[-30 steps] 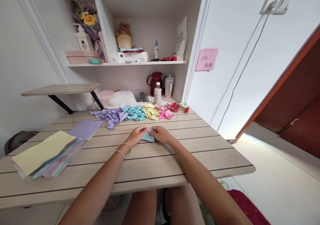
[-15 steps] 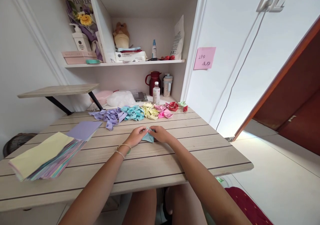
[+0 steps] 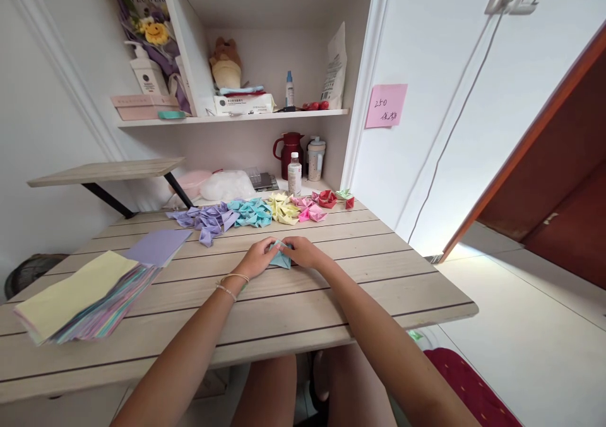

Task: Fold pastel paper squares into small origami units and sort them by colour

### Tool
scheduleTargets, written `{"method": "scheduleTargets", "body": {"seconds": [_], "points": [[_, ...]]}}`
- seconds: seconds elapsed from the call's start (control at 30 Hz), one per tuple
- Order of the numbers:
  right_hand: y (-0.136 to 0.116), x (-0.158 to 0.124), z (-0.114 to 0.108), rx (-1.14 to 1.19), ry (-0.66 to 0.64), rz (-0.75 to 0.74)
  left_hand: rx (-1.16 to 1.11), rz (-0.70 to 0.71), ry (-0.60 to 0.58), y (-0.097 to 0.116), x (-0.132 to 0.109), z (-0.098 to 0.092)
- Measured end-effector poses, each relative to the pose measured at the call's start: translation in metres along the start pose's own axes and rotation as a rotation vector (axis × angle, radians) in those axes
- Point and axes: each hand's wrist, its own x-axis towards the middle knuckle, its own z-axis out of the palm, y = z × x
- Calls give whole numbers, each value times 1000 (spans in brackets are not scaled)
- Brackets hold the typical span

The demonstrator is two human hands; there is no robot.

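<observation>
L hand [image 3: 258,258] + R hand [image 3: 303,252]: fingertips of both pinch the small light-blue folded paper piece [image 3: 280,261]. Piece rests on pale wooden slatted table [image 3: 331,288], centre, near the row of folded purple, blue, yellow, pink and red paper shapes [image 3: 250,211]. Thick stack of pastel square paper sheets [image 3: 80,297] well apart, far L. Exact fold hidden by fingers. Judgement: fold in progress. For a clean crease, keep piece flat on tabletop, anchor w/ one hand, align edges, then press w/ the other.

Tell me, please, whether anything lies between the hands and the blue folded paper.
Nothing visible does: the left hand and the right hand both grip the blue folded paper directly, on the table.
</observation>
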Motion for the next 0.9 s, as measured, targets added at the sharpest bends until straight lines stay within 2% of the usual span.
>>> {"method": "scheduleTargets", "body": {"seconds": [0.5, 0.7, 0.83, 0.9], "points": [[-3, -2, -2, 29, 3, 44, 14, -16, 25, 7, -3, 1], [-1, 0, -2, 155, 27, 89, -226, -105, 50, 0, 2, 2], [5, 5, 0, 281, 149, 164, -431, -216, 99, -1, 4, 0], [8, 7, 1, 394, 206, 202, -482, -265, 86, 0, 4, -2]]}}
